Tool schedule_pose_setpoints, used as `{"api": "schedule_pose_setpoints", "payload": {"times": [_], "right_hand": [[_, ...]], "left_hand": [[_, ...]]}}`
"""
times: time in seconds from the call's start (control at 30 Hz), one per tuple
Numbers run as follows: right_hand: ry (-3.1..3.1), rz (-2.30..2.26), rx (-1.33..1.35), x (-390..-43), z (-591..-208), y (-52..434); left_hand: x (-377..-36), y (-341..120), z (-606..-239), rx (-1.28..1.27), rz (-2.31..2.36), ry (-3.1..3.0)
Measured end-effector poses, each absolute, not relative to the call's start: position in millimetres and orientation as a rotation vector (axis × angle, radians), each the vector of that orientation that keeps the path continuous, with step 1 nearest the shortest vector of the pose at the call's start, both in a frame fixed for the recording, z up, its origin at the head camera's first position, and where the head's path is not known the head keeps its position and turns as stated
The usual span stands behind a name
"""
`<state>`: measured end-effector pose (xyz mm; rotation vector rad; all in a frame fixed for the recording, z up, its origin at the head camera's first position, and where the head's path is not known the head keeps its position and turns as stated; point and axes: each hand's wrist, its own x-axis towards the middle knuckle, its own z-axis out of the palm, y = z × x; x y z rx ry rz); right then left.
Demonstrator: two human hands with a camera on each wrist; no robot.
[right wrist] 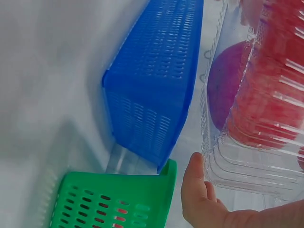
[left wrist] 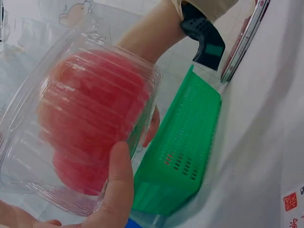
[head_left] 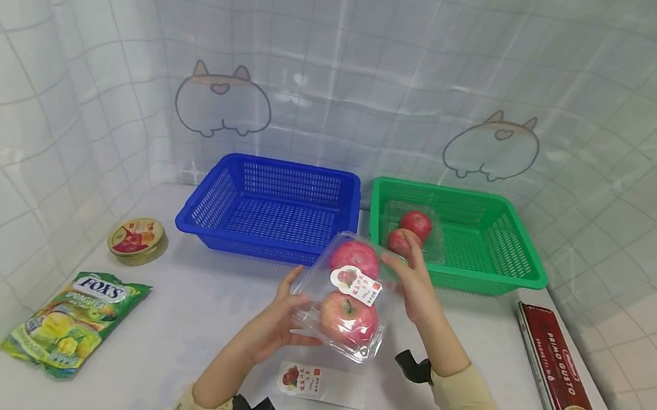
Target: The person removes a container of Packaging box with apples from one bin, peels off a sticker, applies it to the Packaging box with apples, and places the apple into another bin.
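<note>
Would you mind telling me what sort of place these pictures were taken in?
Probably a staged tabletop for sorting groceries, not a real kitchen: a white table screened by a cartoon-printed curtain, a blue basket beside a green basket, and both hands holding a clear apple pack.

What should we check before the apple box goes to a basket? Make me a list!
1. Left hand holds the apple box at its near side: ok.
2. Right hand steadies the far side: ok.
3. Box lid shut tight: cannot tell.
4. Green basket has room beside the apple pack already in it: ok.
5. Blue basket is free inside: ok.
6. Way to the baskets is free: ok; the loose label lies on the table under the box.
</note>
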<state>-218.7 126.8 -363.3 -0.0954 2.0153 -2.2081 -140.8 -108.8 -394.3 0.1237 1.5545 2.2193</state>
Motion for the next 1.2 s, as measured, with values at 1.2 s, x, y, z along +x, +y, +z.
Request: {"api": "schedule_pose_setpoints", "payload": {"times": [1.2], "right_hand": [[1.836,-2.011,-0.116,-215,-358,67]], "left_hand": [[-186,-139,-377,-0.102,2.536,1.740]]}}
